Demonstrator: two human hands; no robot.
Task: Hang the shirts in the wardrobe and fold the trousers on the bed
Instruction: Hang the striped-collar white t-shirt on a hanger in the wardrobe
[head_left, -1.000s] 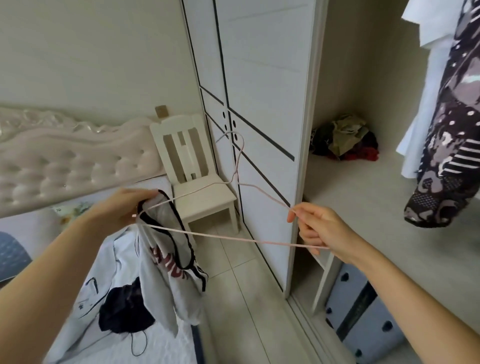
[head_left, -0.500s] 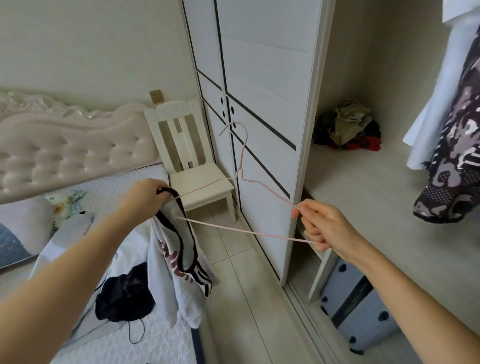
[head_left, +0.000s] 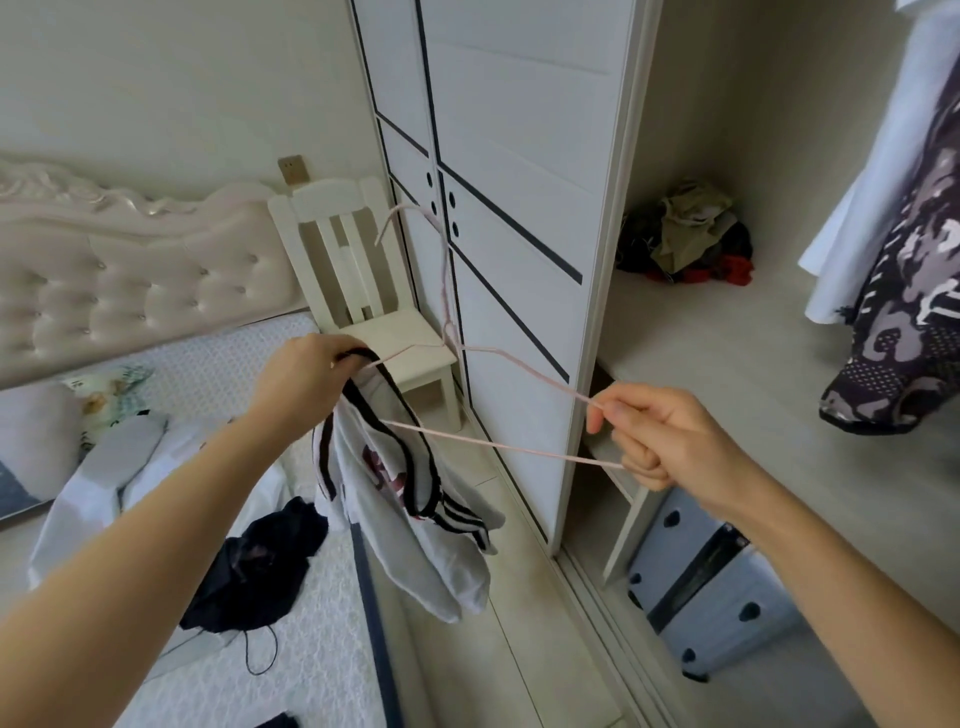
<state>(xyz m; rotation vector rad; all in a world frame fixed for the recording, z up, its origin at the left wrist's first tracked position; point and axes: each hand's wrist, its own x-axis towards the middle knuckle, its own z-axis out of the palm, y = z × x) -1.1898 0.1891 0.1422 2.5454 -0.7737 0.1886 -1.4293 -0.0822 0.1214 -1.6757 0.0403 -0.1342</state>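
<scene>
Here, shirt (head_left: 415, 525) and hanger (head_left: 519, 447) beside wardrobe door (head_left: 597, 312) edge.

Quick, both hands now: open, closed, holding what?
Left hand: closed, gripping the shirt by its collar.
Right hand: closed, pinching the hanger.

The left hand (head_left: 306, 376) is now higher and closer to the right hand (head_left: 649, 441) than a second ago. It has drawn the dark-trimmed collar of the white printed shirt (head_left: 426, 561) further onto the thin pink wire hanger (head_left: 504, 445), whose left end is now hidden inside the neck opening. The shirt's body now hangs past the edge of the white quilted bed (head_left: 311, 649).
</scene>
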